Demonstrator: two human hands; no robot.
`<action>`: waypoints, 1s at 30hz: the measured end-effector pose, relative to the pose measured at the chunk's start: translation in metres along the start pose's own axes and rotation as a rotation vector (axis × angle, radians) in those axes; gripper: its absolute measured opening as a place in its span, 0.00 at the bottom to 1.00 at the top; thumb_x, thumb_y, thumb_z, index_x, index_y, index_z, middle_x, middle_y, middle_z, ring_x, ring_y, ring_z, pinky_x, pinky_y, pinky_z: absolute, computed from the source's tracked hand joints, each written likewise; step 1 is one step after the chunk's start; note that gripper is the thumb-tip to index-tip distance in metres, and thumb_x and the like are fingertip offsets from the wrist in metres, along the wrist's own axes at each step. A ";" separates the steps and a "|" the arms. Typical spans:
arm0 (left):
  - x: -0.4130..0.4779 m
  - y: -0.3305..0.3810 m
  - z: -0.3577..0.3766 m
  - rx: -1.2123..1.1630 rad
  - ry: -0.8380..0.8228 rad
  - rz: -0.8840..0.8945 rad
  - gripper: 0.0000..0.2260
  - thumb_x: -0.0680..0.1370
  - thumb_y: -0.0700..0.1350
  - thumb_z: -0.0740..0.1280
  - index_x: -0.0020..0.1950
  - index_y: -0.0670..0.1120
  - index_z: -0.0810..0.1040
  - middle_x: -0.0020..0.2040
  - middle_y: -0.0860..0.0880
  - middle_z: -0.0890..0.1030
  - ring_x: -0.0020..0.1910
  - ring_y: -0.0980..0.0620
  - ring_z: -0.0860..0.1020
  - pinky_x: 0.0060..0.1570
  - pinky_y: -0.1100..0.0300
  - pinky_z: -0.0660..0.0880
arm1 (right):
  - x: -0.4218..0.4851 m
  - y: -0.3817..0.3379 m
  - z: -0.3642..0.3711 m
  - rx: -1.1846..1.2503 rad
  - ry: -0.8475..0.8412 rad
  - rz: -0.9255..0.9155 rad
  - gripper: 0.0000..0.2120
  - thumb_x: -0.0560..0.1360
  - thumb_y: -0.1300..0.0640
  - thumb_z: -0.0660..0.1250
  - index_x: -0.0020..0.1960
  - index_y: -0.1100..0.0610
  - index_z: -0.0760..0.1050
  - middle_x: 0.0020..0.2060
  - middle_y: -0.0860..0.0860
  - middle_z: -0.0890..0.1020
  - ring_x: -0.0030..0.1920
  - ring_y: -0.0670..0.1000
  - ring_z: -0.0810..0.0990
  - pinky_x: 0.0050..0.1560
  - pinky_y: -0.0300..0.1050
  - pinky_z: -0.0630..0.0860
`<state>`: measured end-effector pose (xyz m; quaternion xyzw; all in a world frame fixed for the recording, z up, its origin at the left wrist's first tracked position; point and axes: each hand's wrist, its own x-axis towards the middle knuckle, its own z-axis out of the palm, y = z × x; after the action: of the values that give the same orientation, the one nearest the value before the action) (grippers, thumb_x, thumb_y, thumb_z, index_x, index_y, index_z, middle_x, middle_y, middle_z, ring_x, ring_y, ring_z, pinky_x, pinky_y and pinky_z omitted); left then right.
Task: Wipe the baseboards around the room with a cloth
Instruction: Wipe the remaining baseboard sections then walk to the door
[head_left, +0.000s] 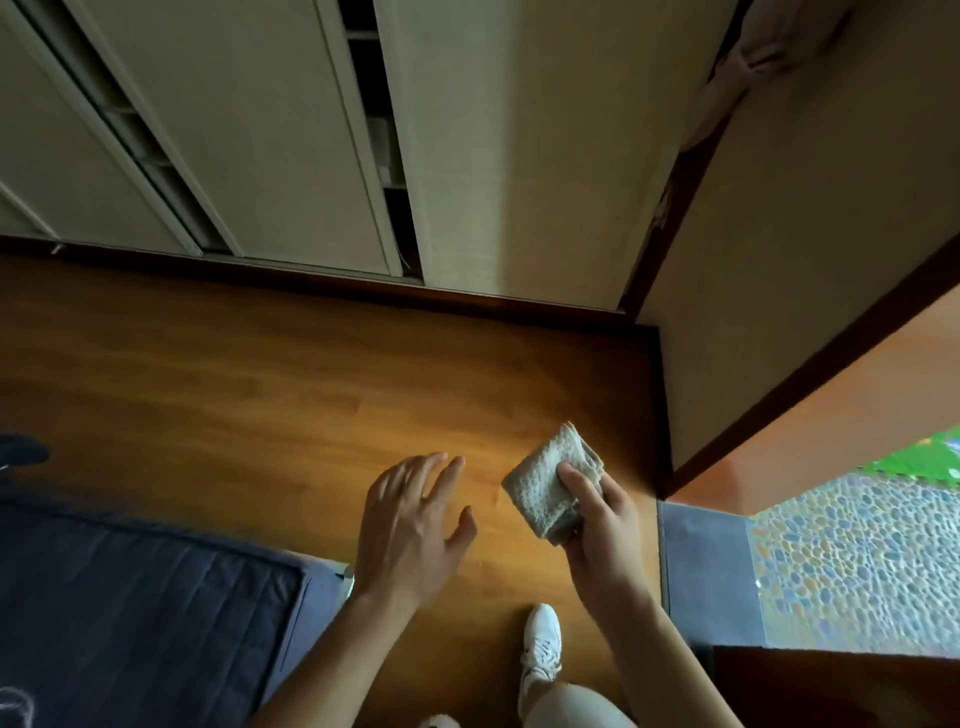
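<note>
My right hand (605, 525) grips a folded grey-beige cloth (545, 486), thumb on top, above the wooden floor. To its left my left hand (410, 525) hovers with fingers spread and holds nothing. A dark brown baseboard (363, 291) runs along the foot of the far wall under the sliding wardrobe doors. It meets a second baseboard (664, 410) at the corner on the right, just beyond the cloth. Neither hand touches a baseboard.
A dark blue quilted mattress (140, 603) lies at the lower left. My white shoe (541, 644) stands on the wooden floor (260, 395). At the right, a doorway opens onto a grey threshold (701, 561) and pebble-patterned flooring (857, 561). A dark baseboard (810, 374) lines the right wall.
</note>
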<state>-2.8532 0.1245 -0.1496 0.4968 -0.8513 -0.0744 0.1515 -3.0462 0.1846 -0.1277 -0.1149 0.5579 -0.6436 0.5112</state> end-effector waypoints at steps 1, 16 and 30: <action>0.020 0.000 0.002 0.008 0.001 -0.018 0.25 0.77 0.57 0.60 0.69 0.47 0.78 0.65 0.47 0.79 0.64 0.46 0.77 0.60 0.47 0.75 | 0.020 -0.009 0.004 -0.020 -0.015 0.010 0.11 0.77 0.60 0.69 0.53 0.68 0.76 0.40 0.59 0.76 0.38 0.57 0.76 0.32 0.45 0.71; 0.166 -0.053 -0.003 0.092 0.131 -0.307 0.22 0.76 0.55 0.64 0.68 0.48 0.79 0.64 0.49 0.78 0.63 0.48 0.77 0.60 0.49 0.74 | 0.201 -0.053 0.120 -0.181 -0.260 0.159 0.21 0.64 0.47 0.77 0.47 0.61 0.78 0.38 0.57 0.72 0.39 0.57 0.69 0.37 0.54 0.66; 0.267 -0.276 -0.035 0.095 0.211 -0.531 0.23 0.78 0.56 0.62 0.70 0.48 0.77 0.66 0.48 0.78 0.64 0.47 0.75 0.60 0.46 0.75 | 0.322 -0.017 0.360 -0.250 -0.389 0.270 0.12 0.71 0.57 0.76 0.49 0.62 0.78 0.40 0.61 0.78 0.42 0.61 0.77 0.40 0.52 0.72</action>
<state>-2.7375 -0.2431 -0.1436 0.7137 -0.6735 -0.0192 0.1911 -2.9416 -0.2874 -0.1226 -0.2233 0.5347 -0.4614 0.6718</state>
